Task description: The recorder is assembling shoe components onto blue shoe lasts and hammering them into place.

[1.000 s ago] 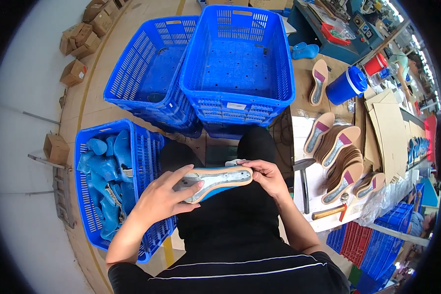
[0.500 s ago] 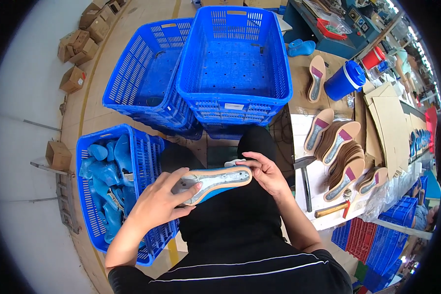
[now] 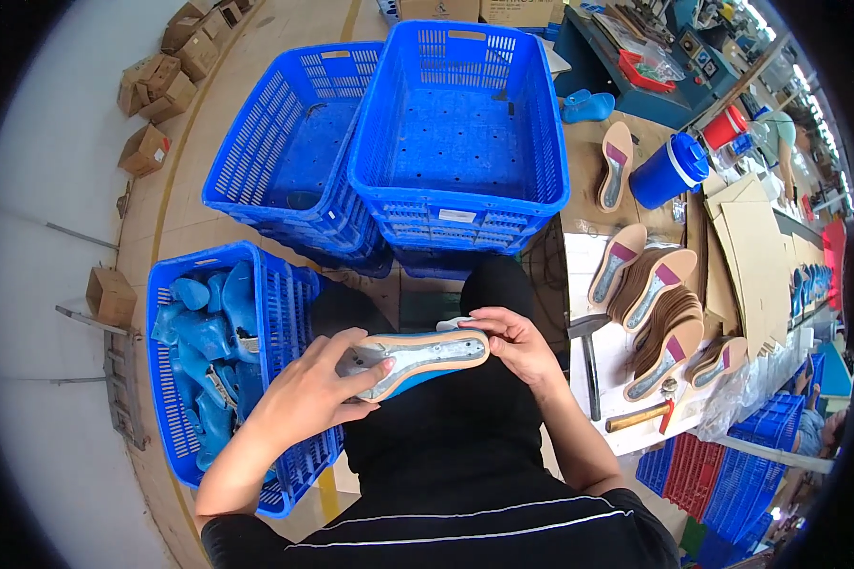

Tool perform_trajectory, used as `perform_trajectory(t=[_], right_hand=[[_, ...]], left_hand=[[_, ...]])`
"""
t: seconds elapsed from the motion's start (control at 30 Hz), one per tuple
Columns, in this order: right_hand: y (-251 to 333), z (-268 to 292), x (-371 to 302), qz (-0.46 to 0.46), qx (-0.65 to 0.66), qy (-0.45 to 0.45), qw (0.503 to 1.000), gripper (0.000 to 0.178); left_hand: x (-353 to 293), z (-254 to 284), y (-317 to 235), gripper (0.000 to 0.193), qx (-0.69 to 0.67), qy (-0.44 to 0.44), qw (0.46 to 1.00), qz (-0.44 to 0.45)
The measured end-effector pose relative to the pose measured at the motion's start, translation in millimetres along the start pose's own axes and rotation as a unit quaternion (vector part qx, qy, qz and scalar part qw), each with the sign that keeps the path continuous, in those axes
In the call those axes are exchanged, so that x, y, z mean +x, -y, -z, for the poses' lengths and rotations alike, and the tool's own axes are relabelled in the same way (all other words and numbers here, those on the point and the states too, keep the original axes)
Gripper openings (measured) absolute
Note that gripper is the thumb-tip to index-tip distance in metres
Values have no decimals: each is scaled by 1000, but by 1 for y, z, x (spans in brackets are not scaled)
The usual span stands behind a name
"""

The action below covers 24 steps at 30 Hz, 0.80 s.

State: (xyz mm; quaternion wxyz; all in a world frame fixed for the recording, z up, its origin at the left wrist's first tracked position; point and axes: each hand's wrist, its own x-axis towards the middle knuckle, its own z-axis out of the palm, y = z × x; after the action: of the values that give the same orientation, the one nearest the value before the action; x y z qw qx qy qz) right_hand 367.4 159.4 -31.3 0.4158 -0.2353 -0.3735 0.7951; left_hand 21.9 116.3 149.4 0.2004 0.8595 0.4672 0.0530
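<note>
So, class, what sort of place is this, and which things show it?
Probably a shoemaking workshop: tan sole-shaped pieces stand in stacks, glossy blue foot-shaped forms lie in a slotted blue plastic crate, and a black-handled hammer lies beside the stacks.

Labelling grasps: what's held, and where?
Blue shoe last with a tan-rimmed, grey-centred insole: left hand around the wider end, right hand at the narrow end.

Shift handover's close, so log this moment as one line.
left hand: gripping insole; right hand: at its right end; crate: holds blue forms; wooden-handled hammer: on table
</note>
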Motion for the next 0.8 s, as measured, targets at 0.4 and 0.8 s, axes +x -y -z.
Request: perform_trajectory(t=[0.4,0.8], right_hand=[[-2,5,3,-4,3,15,1000,62],[79,-61,8,88,-514,64,851,68]], left_hand=[[0,4,0,59,-25,-11,999,-16],[-3,5,-3,61,-15,25,1000,-3]])
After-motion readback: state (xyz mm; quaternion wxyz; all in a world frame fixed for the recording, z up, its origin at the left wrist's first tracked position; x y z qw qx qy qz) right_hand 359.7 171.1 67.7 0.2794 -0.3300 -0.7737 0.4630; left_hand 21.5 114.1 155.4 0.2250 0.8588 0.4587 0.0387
